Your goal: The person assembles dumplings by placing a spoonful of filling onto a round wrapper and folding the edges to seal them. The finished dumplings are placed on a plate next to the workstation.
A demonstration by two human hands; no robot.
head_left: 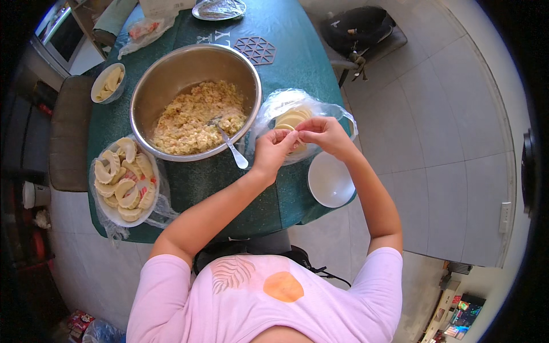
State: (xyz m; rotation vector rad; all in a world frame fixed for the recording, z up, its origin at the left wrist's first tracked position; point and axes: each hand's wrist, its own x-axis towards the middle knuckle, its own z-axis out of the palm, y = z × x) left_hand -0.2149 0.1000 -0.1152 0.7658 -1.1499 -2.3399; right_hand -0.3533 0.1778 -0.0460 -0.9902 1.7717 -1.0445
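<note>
My left hand (273, 151) and my right hand (326, 136) meet with fingertips pinched together over an open clear plastic bag (264, 123). In the bag lies a stack of round dumpling wrappers (294, 117). Both hands pinch the edge of a pale wrapper (284, 127); my fingers hide most of it. Just left of them stands a large steel bowl (137, 108) of chopped yellowish filling (197, 117). A spoon (233, 150) rests in the filling, its white handle hanging over the rim. Near my right wrist is a white bowl (331, 180).
At the left, a plastic-covered plate (117, 220) holds several folded dumplings (127, 183). Behind it, a small bowl (98, 98) contains more pale pieces. A dark lattice trivet (255, 50) and a wrapped plate (219, 9) lie farther back on the green tablecloth (251, 203).
</note>
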